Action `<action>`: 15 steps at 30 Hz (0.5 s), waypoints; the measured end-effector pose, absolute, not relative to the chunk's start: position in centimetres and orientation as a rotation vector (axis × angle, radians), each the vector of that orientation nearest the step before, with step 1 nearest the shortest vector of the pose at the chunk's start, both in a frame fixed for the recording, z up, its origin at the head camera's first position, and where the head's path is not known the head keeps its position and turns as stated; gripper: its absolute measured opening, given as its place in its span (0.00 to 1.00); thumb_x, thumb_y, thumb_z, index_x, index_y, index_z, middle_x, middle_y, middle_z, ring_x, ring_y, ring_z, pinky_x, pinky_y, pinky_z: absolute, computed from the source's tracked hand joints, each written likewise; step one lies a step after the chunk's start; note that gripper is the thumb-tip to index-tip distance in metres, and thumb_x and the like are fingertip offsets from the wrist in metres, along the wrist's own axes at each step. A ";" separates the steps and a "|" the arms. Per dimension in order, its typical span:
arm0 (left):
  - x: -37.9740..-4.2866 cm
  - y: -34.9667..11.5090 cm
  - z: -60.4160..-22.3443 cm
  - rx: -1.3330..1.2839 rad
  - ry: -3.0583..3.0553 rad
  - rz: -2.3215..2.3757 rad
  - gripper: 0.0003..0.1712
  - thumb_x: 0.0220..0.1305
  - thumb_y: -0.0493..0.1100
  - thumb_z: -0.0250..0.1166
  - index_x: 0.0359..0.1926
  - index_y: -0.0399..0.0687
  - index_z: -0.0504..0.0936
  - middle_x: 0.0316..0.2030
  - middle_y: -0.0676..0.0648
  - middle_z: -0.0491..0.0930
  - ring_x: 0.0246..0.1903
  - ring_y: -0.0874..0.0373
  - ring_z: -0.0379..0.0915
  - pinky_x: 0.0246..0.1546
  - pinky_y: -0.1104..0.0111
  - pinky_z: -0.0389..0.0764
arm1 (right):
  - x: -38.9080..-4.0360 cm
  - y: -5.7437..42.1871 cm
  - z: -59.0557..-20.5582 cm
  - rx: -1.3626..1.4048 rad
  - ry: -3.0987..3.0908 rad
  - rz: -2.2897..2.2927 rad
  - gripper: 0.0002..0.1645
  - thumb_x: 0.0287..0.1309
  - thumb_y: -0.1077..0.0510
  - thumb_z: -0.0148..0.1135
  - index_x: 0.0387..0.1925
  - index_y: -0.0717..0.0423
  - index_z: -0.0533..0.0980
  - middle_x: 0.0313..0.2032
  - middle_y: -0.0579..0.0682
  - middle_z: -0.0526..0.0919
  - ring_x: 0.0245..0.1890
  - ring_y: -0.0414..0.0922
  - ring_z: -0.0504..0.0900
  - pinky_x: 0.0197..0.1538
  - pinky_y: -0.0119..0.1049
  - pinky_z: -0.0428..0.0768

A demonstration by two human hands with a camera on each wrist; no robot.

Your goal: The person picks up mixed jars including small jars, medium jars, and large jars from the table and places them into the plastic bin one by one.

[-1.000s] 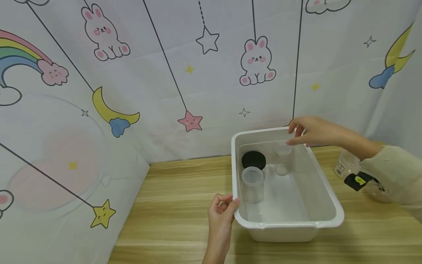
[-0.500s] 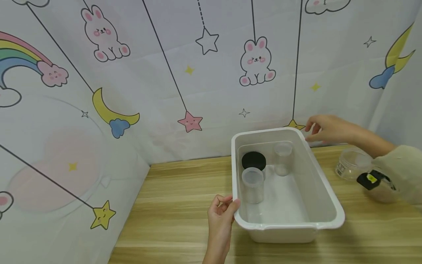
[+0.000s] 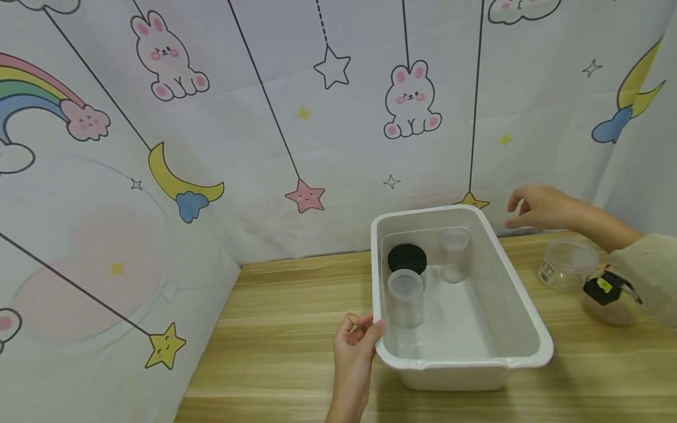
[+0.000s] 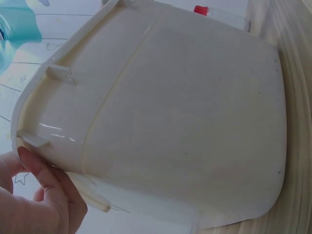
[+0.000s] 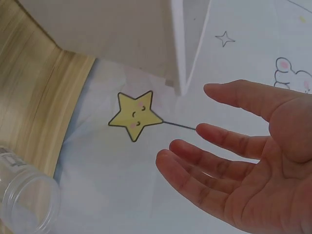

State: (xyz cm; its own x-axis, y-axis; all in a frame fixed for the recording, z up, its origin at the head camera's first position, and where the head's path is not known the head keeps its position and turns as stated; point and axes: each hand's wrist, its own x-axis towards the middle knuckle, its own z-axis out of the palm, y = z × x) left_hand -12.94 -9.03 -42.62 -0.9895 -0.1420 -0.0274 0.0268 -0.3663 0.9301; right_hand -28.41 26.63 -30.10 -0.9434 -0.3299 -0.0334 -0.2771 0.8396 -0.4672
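A white plastic bin (image 3: 455, 376) stands on the wooden table. My left hand (image 3: 353, 358) holds its left rim near the front corner, thumb on top and fingers curled underneath; the left wrist view shows the bin's outer wall (image 4: 185, 117). Inside, a black-lidded jar (image 3: 407, 258) and a clear container with a translucent lid (image 3: 406, 302) stand along the left wall. A similar clear container (image 3: 453, 258) is upright in the far right corner. Beyond the right rim my right hand (image 3: 550, 208) hovers in the air, fingers loosely spread and holding nothing (image 5: 243, 161).
Right of the bin sits a clear jar (image 3: 566, 264) with a label. In front of it is another transparent rounded container (image 3: 610, 314), partly behind the sleeve and the black wrist camera (image 3: 603, 291). A red cap (image 4: 201, 9) shows past the bin. A patterned cloth (image 3: 338, 141) hangs behind.
My right hand has moved right, from above the clear container in the bin's far corner to outside the rim. The left hand has stayed on the rim.
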 end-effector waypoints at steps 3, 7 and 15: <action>-12.9 -9.0 -42.6 0.157 -1.706 -2.512 0.12 0.59 0.30 0.68 0.40 0.30 0.74 0.35 0.44 0.80 0.37 0.58 0.78 0.37 0.69 0.82 | -28.7 27.3 -30.5 -0.452 2.924 -0.675 0.23 0.59 0.57 0.68 0.44 0.73 0.71 0.33 0.60 0.80 0.26 0.48 0.77 0.28 0.43 0.80; -12.9 -9.0 -42.6 0.161 -1.705 -2.513 0.12 0.59 0.31 0.68 0.40 0.30 0.74 0.35 0.44 0.80 0.37 0.58 0.78 0.37 0.69 0.82 | -28.9 28.3 -30.9 -0.436 2.948 -0.649 0.24 0.58 0.56 0.69 0.43 0.73 0.71 0.32 0.61 0.80 0.25 0.49 0.77 0.27 0.43 0.79; -12.9 -8.9 -42.7 0.159 -1.683 -2.522 0.11 0.58 0.30 0.67 0.39 0.32 0.74 0.35 0.44 0.81 0.37 0.58 0.79 0.37 0.69 0.83 | -28.7 29.6 -31.4 -0.399 2.945 -0.619 0.26 0.58 0.56 0.70 0.42 0.75 0.69 0.31 0.61 0.80 0.23 0.50 0.75 0.26 0.43 0.76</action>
State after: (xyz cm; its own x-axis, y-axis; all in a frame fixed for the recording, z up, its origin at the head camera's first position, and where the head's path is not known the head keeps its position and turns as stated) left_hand -12.90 -8.89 -42.65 -0.9889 -0.1457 -0.0285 0.0296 -0.3816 0.9238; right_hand -28.69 29.57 -31.41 -0.9599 -0.2761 -0.0492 -0.2329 0.8826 -0.4085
